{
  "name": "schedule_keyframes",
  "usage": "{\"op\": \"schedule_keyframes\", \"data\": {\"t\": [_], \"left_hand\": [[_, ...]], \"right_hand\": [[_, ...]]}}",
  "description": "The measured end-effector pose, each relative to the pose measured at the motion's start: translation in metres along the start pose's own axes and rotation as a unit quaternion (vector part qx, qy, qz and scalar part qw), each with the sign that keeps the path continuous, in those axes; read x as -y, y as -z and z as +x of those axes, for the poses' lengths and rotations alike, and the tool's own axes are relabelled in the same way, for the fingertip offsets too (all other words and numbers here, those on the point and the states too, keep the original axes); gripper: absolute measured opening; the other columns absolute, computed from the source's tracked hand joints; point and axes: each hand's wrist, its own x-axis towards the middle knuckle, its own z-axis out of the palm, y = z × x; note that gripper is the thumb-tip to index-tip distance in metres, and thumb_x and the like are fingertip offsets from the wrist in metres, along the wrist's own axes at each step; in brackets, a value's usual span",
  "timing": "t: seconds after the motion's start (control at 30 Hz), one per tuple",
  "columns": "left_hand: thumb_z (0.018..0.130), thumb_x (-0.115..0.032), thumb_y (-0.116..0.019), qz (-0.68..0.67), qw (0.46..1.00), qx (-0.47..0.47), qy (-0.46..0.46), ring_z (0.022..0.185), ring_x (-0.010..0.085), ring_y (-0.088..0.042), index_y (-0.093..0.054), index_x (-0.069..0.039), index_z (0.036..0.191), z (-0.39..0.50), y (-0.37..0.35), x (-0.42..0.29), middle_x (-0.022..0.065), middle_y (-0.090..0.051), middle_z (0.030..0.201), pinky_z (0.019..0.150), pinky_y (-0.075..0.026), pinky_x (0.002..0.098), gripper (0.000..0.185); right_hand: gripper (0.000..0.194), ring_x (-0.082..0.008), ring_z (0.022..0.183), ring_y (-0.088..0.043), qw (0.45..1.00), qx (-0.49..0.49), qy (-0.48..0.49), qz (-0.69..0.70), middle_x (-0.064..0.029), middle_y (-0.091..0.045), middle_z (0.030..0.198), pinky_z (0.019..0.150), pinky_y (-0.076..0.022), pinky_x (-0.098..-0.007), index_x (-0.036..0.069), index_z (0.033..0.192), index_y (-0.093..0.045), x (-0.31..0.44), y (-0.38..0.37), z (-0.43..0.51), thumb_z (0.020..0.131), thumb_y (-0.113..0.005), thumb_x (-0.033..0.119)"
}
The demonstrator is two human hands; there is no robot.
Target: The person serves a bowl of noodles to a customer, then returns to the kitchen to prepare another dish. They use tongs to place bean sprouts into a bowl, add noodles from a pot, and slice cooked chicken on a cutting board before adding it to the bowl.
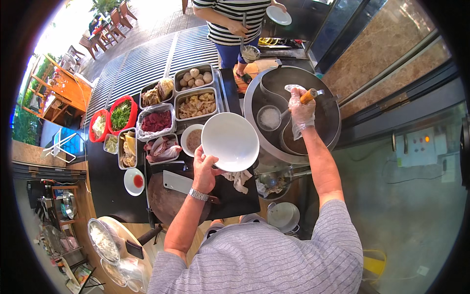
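Note:
My left hand (206,169) grips the near rim of an empty white bowl (230,141), tilted over the table's right part. My right hand (303,106), in a clear plastic glove, is closed on the wooden handle (309,95) of a strainer. The strainer's basket (270,117) holds white noodles and hangs in a large divided steel pot (293,77). Just left of the white bowl stands a smaller bowl (192,140) with minced meat. A cleaver (178,182) lies on the round chopping board (165,202), partly hidden by my left forearm.
Trays of meatballs (196,79), cooked meat pieces (196,105) and raw red meat (156,121) stand on the black table (110,183), beside red baskets of herbs (123,114). A co-worker (235,22) beyond the pot holds a strainer and a plate. A cloth (238,180) lies near the table edge.

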Motion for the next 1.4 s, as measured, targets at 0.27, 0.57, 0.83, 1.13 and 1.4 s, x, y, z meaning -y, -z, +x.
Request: {"op": "schedule_keyframes", "data": {"t": [0.27, 0.57, 0.83, 1.13, 1.4], "left_hand": [[0.082, -0.004, -0.058, -0.006, 1.000, 0.000, -0.016, 0.099, 0.0231, -0.071, -0.031, -0.007, 0.141, 0.008, -0.002, -0.008, 0.0100, -0.061, 0.118, 0.068, -0.068, 0.0462, 0.065], [0.082, -0.003, -0.055, 0.009, 1.000, -0.002, -0.024, 0.102, 0.0267, -0.070, -0.033, -0.007, 0.140, 0.017, -0.005, -0.012, 0.0131, -0.058, 0.121, 0.072, -0.067, 0.0504, 0.062], [0.084, 0.002, -0.057, -0.015, 1.000, 0.005, -0.026, 0.102, 0.0231, -0.070, -0.030, -0.007, 0.143, 0.027, -0.008, -0.014, 0.0109, -0.060, 0.120, 0.069, -0.068, 0.0438, 0.066], [0.083, -0.003, -0.060, 0.012, 0.999, -0.001, -0.049, 0.101, 0.0239, -0.071, -0.030, -0.007, 0.144, 0.039, -0.007, -0.016, 0.0115, -0.062, 0.120, 0.070, -0.068, 0.0447, 0.067], [0.083, -0.005, -0.060, 0.010, 0.999, -0.001, -0.049, 0.101, 0.0235, -0.071, -0.029, -0.007, 0.143, 0.046, -0.004, -0.015, 0.0112, -0.063, 0.118, 0.070, -0.068, 0.0463, 0.067]], "right_hand": [[0.014, -0.0116, 0.083, -0.066, 0.999, -0.001, 0.040, 0.006, -0.0043, -0.074, 0.091, 0.077, -0.0513, -0.0291, 0.000, 0.101, -0.074, 0.012, -0.003, -0.004, 0.098, -0.066, 0.011], [0.017, -0.0110, 0.079, -0.063, 0.998, 0.003, 0.055, 0.009, -0.0040, -0.073, 0.092, 0.073, -0.0496, -0.0284, 0.000, 0.103, -0.074, 0.008, -0.003, -0.002, 0.098, -0.067, 0.014], [0.018, -0.0113, 0.079, -0.064, 0.998, 0.006, 0.067, 0.015, -0.0022, -0.073, 0.088, 0.074, -0.0504, -0.0292, 0.001, 0.103, -0.074, 0.013, -0.004, -0.003, 0.099, -0.067, 0.017], [0.016, -0.0099, 0.077, -0.062, 0.996, -0.025, 0.047, 0.072, -0.0016, -0.071, 0.087, 0.072, -0.0490, -0.0273, 0.001, 0.103, -0.074, 0.007, -0.006, -0.006, 0.096, -0.071, 0.015], [0.016, -0.0067, 0.067, -0.055, 0.996, -0.041, 0.057, 0.057, 0.0015, -0.063, 0.075, 0.062, -0.0452, -0.0275, 0.001, 0.097, -0.071, 0.004, -0.004, -0.002, 0.097, -0.072, 0.018]]}}
